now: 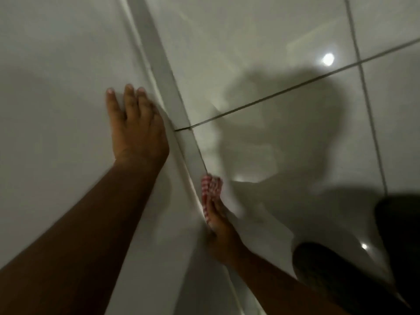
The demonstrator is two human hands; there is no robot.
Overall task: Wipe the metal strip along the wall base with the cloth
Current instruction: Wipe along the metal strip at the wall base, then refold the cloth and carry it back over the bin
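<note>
A grey metal strip [168, 71] runs diagonally from the top middle down to the lower middle, between the white wall on the left and the tiled floor on the right. My right hand [221, 233] presses a red-and-white checked cloth [210, 192] against the strip low in the view. The cloth sticks out beyond the fingertips. My left hand [136, 128] lies flat on the white wall [56, 87] with its fingers spread, just left of the strip and holding nothing. The frame is blurred.
Glossy white floor tiles [272, 53] with dark grout lines fill the right side and carry my shadow and light reflections. A dark shape [354, 269], perhaps my knee or clothing, sits at the lower right.
</note>
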